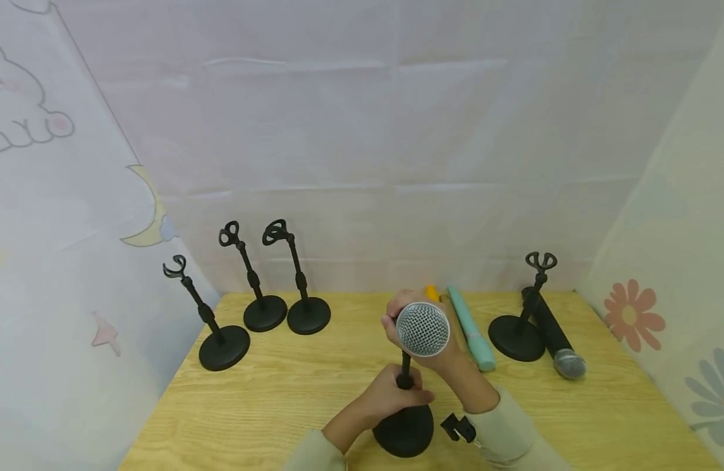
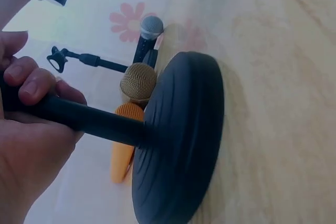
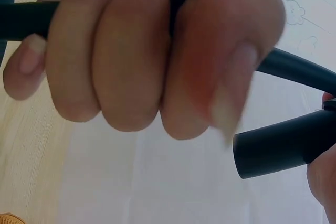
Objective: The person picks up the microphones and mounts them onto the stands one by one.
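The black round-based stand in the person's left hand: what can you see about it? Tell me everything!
This black round-based stand looks dull, perhaps plastic or metal. A slim, straight pole rises from a thick, round base with faint rings. It's roughly upright, base down at the yellowish wood-grain table; whether it sits quite flat is unclear. The left hand grips the pole. Its top is hidden behind the silver-mesh microphone, so I can't say what touches it there.

No legible txt, labels, brands, nos. or signs showed in the head view, nor could any be read in the L or R wrist views.
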Demonstrator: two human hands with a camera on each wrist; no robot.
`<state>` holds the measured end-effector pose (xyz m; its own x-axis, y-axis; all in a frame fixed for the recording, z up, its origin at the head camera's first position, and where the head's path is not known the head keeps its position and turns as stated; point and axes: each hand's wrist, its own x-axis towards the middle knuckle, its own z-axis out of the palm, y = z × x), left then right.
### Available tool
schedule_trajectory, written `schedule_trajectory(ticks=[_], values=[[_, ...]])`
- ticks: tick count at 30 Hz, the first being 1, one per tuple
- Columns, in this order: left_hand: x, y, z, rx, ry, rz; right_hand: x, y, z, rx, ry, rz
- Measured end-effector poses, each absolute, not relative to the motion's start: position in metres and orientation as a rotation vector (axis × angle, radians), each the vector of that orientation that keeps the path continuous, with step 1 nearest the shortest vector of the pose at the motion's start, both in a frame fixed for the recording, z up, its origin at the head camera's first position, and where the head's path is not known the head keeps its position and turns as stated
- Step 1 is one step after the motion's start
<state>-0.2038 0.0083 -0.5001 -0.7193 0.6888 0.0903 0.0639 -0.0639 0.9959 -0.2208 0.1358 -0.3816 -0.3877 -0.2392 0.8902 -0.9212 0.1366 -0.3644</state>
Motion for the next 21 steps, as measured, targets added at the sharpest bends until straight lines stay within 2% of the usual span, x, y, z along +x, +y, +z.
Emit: schedule_trajectory(ticks=[10, 21], values=[[-0.206, 0.008, -0.503, 0.83, 1.877, 1.788, -0.22, 0.137, -0.382, 1.081, -1.758, 1.201], [-0.193, -0.006, -0.514, 0.934, 2.056, 1.696, -0.216, 0.136, -0.379, 1.029, -1.779, 1.089]])
